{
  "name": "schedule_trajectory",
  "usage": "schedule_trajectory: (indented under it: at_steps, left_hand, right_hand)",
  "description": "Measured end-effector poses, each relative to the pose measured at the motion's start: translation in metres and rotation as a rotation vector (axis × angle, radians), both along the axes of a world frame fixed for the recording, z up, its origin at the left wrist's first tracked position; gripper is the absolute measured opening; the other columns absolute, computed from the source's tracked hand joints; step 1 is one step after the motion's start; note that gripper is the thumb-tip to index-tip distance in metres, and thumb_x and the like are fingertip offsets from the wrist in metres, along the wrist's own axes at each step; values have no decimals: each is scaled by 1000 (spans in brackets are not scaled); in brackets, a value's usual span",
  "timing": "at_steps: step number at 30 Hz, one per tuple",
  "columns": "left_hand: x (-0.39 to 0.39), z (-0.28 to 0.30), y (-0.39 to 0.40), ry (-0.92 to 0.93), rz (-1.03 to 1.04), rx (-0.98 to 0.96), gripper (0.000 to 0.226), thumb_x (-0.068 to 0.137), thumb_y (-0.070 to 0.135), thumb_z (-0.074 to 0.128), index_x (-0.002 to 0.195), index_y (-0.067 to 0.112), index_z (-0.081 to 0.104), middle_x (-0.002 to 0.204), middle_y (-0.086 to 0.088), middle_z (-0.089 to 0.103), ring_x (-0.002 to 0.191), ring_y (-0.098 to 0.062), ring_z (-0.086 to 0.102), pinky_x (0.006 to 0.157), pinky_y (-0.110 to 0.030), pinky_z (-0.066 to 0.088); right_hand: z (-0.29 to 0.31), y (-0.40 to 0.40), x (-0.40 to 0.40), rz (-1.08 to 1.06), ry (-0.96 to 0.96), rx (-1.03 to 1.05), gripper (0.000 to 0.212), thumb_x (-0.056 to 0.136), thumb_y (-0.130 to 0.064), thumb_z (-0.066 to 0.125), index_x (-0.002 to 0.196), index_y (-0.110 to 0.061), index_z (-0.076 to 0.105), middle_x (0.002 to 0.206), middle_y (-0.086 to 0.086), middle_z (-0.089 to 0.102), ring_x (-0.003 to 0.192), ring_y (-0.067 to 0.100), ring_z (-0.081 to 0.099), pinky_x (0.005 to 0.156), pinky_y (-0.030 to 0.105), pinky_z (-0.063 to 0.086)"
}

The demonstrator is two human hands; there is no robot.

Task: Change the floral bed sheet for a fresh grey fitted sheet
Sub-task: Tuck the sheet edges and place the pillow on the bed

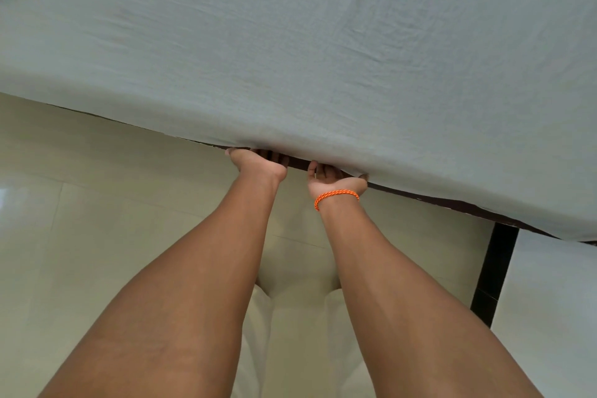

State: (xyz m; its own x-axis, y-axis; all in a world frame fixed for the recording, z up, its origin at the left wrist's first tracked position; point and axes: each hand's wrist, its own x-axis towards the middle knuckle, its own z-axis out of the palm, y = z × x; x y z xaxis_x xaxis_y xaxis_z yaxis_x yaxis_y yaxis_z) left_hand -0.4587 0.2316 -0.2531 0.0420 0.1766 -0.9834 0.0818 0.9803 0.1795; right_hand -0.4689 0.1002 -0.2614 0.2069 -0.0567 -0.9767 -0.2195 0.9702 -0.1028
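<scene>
tucking the hem of the grey fitted sheet (323, 58), spread over the bed from 9 to 3 o'clock. left hand (258, 162) and right hand (332, 179) reach under its edge, fingers hidden, grip unclear. next, probably: push hem deeper, smooth toward 3 o'clock.

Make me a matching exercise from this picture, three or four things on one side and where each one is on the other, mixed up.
Things:
1. pale grey fitted sheet
2. braided orange wristband
3. left hand
4. glossy cream floor tiles

Places:
A. on the right wrist
B. below the bed's edge, under the arms
C. spread over the bed
D. fingers tucked under the sheet's edge

Pairs: 1-C, 2-A, 3-D, 4-B
</scene>
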Motion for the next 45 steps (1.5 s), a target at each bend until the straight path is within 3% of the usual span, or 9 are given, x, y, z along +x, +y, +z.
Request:
schedule_trajectory:
  at_steps: [6, 11, 14, 17, 22, 28, 37, 42, 45]
  left_hand:
    - [-9, -11, -1, -66, -45, 41, 38, 106, 39, 43, 109, 12, 71, 108, -8, 76, 105, -30, 73, 103, -44, 56]
    - [-18, -15, 17, 15, -373, 129, 38, 106, 31, 44, 127, 15, 72, 125, -1, 69, 113, -21, 67, 106, -39, 49]
    - [-29, -11, 40, 36, -570, 103, 41, 108, 33, 41, 124, 14, 74, 118, -1, 66, 112, -25, 63, 105, -50, 50]
    - [-28, -6, 68, 147, -699, 195, 37, 104, 22, 42, 119, 8, 73, 114, -6, 68, 100, -30, 68, 93, -47, 55]
    - [-18, 0, 130, 212, -400, 479, 27, 96, 14, 45, 101, 8, 70, 104, -15, 77, 70, -28, 74, 61, -32, 53]
    - [-8, -6, 186, -156, -100, 191, 49, 105, 61, 44, 126, 20, 63, 127, -11, 66, 109, -35, 66, 104, -50, 54]
    - [1, -12, 215, -222, 72, -28, 81, 94, 80, 34, 132, 18, 70, 128, -11, 72, 114, -37, 69, 105, -59, 51]
    - [-5, -10, 218, -195, 31, -12, 63, 103, 64, 38, 121, 14, 70, 126, -14, 69, 112, -41, 66, 102, -63, 53]
    - [-6, -16, 223, -188, -48, 44, 35, 104, 41, 50, 121, 16, 68, 132, -13, 67, 117, -37, 65, 100, -58, 57]
  right_hand:
    - [-8, -1, -12, 83, -20, -45, 69, 104, -64, 38, 127, -2, 59, 130, 17, 64, 123, 33, 61, 101, 50, 49]
    - [-10, 18, -20, 345, 102, -278, 58, 109, -55, 36, 126, -6, 63, 120, 14, 65, 111, 28, 66, 88, 46, 53]
    - [-3, 48, -24, 420, 110, -275, 51, 110, -50, 37, 122, -6, 59, 115, 16, 65, 102, 28, 66, 87, 46, 52]
    - [7, 90, -29, 485, 64, -209, 33, 112, -31, 44, 121, -2, 57, 118, 21, 65, 101, 31, 67, 82, 48, 55]
    - [28, 166, -28, 363, -120, 32, 14, 105, -8, 52, 113, 0, 59, 119, 29, 65, 107, 44, 70, 74, 53, 65]
    - [0, 221, -12, 163, -63, 78, 54, 105, -51, 51, 130, -4, 54, 129, 25, 58, 122, 39, 62, 102, 63, 50]
    - [-12, 236, -4, 186, -39, 16, 69, 98, -63, 47, 137, -8, 61, 136, 13, 64, 122, 28, 62, 104, 53, 50]
    - [-14, 240, -2, 147, -26, 4, 61, 97, -55, 45, 136, -12, 65, 136, 7, 65, 118, 27, 64, 92, 48, 52]
    - [-19, 236, -11, 215, -63, -10, 38, 99, -41, 41, 119, -18, 62, 127, 2, 65, 111, 25, 63, 70, 35, 41]
